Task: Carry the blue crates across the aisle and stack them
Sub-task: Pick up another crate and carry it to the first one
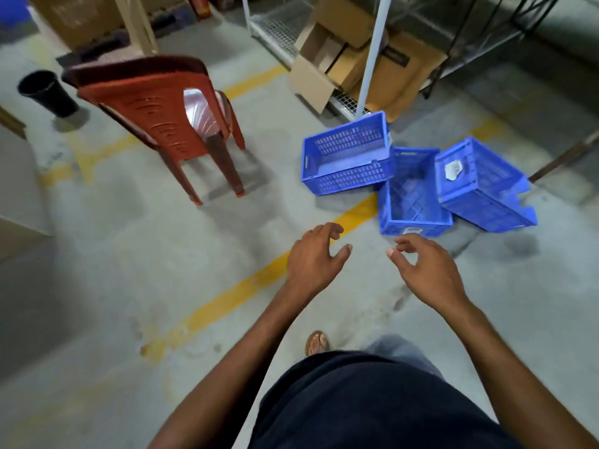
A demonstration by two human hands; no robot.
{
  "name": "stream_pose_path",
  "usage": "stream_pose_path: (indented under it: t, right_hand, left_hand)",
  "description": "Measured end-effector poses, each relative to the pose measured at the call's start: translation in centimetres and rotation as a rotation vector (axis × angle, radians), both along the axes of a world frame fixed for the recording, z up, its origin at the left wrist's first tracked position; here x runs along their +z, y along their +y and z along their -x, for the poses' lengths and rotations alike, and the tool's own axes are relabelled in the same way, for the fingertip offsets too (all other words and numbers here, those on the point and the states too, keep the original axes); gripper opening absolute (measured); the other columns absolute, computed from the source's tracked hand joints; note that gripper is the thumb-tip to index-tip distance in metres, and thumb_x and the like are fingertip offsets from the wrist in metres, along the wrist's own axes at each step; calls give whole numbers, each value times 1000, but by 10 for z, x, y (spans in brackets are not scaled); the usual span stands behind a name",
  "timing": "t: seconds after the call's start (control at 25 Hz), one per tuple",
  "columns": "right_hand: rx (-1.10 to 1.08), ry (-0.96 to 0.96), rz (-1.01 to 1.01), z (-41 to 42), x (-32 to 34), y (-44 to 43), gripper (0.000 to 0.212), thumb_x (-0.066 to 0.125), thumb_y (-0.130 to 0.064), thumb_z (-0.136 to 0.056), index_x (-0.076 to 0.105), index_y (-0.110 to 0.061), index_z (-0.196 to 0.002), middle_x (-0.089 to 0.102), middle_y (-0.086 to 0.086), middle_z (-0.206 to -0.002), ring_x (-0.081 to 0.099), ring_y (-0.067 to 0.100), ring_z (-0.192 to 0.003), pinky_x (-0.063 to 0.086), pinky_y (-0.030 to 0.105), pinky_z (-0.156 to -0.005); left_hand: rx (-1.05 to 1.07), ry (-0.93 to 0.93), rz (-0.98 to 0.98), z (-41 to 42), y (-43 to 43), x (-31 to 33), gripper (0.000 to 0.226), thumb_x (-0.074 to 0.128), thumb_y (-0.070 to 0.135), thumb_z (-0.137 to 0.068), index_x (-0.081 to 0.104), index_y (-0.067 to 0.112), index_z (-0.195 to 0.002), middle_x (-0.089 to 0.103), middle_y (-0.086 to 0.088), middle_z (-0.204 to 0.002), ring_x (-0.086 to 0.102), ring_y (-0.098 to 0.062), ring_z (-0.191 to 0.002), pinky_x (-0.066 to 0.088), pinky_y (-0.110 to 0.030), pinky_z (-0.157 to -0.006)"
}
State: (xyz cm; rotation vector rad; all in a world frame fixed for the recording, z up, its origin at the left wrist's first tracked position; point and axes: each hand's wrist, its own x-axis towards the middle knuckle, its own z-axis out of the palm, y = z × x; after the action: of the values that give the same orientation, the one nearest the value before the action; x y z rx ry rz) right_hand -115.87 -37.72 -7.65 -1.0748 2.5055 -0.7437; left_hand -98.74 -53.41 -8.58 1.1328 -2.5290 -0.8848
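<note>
Three blue slatted crates lie loose on the concrete floor ahead and to the right. The left crate (348,157) is tipped on its side with its opening toward me. The middle crate (413,196) stands upright and looks empty. Tilted against the middle one, the right crate (479,183) carries a torn white label. My left hand (316,257) hovers in front of the crates with fingers apart, holding nothing. My right hand (428,267) is beside it, just short of the middle crate's near wall, also open and touching nothing.
A red plastic chair (162,121) stands to the left of the crates. A black bin (48,92) sits far left. Cardboard boxes (343,59) and a white rack post (372,59) are behind the crates. Yellow floor lines (246,286) cross the aisle.
</note>
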Motion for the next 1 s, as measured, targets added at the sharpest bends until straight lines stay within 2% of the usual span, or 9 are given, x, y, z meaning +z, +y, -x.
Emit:
stream_pose_path:
  t: [0.28, 0.48, 0.72, 1.0]
  right_hand:
    - [-99, -52, -4, 111, -23, -42, 25, 66, -43, -91, 66, -28, -111, 71, -14, -103, 65, 8, -104, 50, 34, -89]
    - [-52, -93, -17, 230, -45, -98, 23, 67, -38, -91, 66, -27, -111, 71, -11, -106, 64, 13, -107, 49, 32, -85]
    - [57, -68, -71, 355, -36, -183, 25, 65, -37, -92, 64, -27, -115, 70, -9, -109, 62, 16, -110, 51, 36, -87]
    - [126, -130, -103, 403, -69, -303, 27, 67, -31, -90, 65, -25, -117, 71, -8, -109, 63, 19, -109, 52, 39, -90]
  left_hand:
    - [-57, -4, -88, 107, -56, -20, 28, 60, 47, -91, 58, 35, -116, 65, 17, -112, 64, -7, -100, 54, -32, -81]
    - [26, -37, -184, 198, -98, -41, 24, 60, 46, -90, 58, 36, -112, 64, 20, -108, 64, -3, -96, 55, -31, -77]
    - [128, -10, -240, 315, -167, -31, 23, 62, 42, -90, 60, 32, -111, 67, 18, -104, 65, -5, -92, 54, -30, -76]
    - [124, -42, -263, 377, -267, -53, 23, 60, 44, -90, 60, 33, -111, 66, 19, -106, 65, -5, -93, 55, -31, -76]
